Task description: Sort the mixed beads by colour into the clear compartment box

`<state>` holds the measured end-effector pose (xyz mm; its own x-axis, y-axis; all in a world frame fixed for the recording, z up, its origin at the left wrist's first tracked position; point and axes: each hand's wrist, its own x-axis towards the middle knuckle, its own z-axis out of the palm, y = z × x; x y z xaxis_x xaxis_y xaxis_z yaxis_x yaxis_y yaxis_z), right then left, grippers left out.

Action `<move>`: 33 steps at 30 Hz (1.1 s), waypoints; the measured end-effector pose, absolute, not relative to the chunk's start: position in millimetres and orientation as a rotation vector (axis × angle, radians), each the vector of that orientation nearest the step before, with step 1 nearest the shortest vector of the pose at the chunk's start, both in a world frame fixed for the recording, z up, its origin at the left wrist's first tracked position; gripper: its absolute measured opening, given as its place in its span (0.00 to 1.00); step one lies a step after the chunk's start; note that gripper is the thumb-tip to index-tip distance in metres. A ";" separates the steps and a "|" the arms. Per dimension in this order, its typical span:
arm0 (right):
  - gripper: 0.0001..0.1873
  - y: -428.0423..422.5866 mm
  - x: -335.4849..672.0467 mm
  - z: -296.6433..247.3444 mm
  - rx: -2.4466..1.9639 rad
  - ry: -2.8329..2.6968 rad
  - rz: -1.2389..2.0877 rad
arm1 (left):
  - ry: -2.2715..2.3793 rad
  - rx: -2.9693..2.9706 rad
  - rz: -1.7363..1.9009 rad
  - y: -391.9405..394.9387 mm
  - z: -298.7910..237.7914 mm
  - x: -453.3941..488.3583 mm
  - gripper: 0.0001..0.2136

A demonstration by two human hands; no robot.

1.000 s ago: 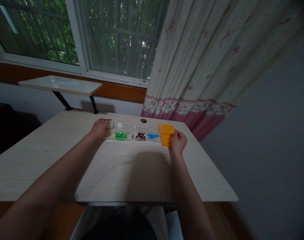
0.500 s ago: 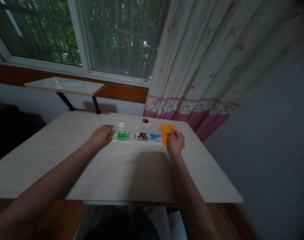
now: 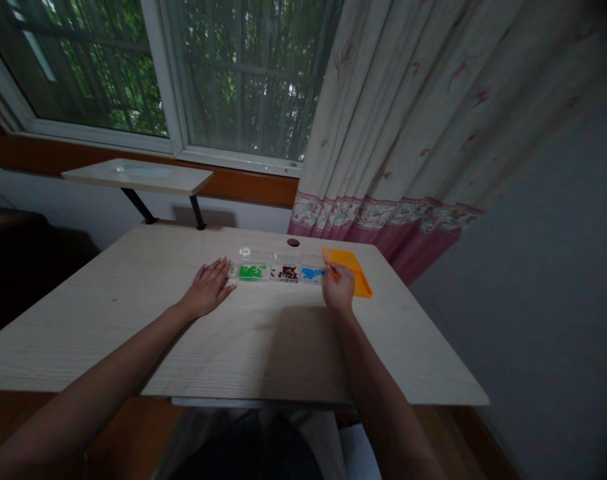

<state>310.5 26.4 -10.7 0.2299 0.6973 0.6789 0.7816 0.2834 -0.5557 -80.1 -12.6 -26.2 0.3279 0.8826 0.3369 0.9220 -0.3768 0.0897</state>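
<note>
A clear compartment box (image 3: 276,271) lies near the far edge of the pale wooden table (image 3: 133,313). Its cells hold green (image 3: 252,271), dark brown (image 3: 287,273) and blue (image 3: 311,273) small pieces. A flat orange lid (image 3: 350,270) lies just right of the box. My left hand (image 3: 208,290) rests flat on the table with fingers stretched, at the box's left end. My right hand (image 3: 338,288) is curled at the box's right end, fingers touching the orange lid's near-left edge.
A small round hole (image 3: 293,243) sits in the table behind the box. A narrow shelf on black brackets (image 3: 138,177) projects under the window. A patterned curtain (image 3: 408,133) hangs at the right. The table's right edge drops to the floor.
The orange lid went from tilted up in my right hand to lying flat on the table. My left hand slid back off the box and flattened out.
</note>
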 end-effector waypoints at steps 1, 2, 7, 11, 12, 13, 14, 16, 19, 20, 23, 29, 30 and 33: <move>0.17 25.4 306.1 -12.0 -1.437 -1.529 -0.106 | -1.683 -2.455 -0.516 -13.8 -25.6 -79.8 0.30; 0.16 24.2 301.8 -13.2 -1.434 -1.569 -0.107 | -1.677 -2.444 -0.538 -14.5 -24.2 -79.3 0.30; 0.15 19.6 287.8 -17.0 -1.406 -1.714 -0.110 | -1.585 -2.365 -0.699 1.2 3.1 -64.8 0.32; 0.14 17.3 285.6 -19.0 -1.415 -1.746 -0.180 | -1.550 -2.403 -0.709 41.0 33.5 -39.7 0.37; 0.14 16.6 285.2 -19.2 -1.420 -1.751 -0.198 | -1.567 -2.413 -0.696 51.0 38.3 -33.6 0.38; 0.14 15.8 284.6 -19.3 -1.425 -1.756 -0.215 | -1.574 -2.434 -0.670 59.6 41.4 -28.1 0.38; 0.14 15.0 283.9 -19.2 -1.431 -1.763 -0.229 | -1.572 -2.455 -0.639 66.3 43.2 -23.4 0.38; 0.14 13.6 282.0 -18.8 -1.444 -1.786 -0.249 | -1.547 -2.479 -0.577 73.0 43.5 -16.5 0.35; 0.14 12.6 278.9 -18.1 -1.463 -1.823 -0.263 | -1.457 -2.459 -0.527 68.3 40.0 -11.6 0.27; 0.14 12.6 278.2 -17.9 -1.467 -1.832 -0.264 | -1.431 -2.443 -0.527 63.9 38.4 -10.8 0.24; 0.14 12.3 277.3 -17.3 -1.478 -1.845 -0.257 | -1.388 -2.410 -0.562 45.9 31.1 -10.0 0.18; 0.17 7.4 274.7 -12.4 -1.506 -1.820 -0.270 | -1.261 -2.473 -0.602 1.2 3.7 -11.8 0.19; 0.19 7.1 272.7 -9.7 -1.509 -1.822 -0.281 | -1.262 -2.486 -0.578 -5.4 -1.4 -11.7 0.19; 0.24 9.5 262.6 5.0 -1.490 -1.870 -0.302 | -1.317 -2.485 -0.549 -20.3 -13.1 -9.8 0.22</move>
<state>262.6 9.5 5.0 -0.0778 0.7530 0.6534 0.9205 0.3060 -0.2430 -9.8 -20.3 -13.1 0.5135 0.7297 0.4515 0.8343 -0.5477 -0.0637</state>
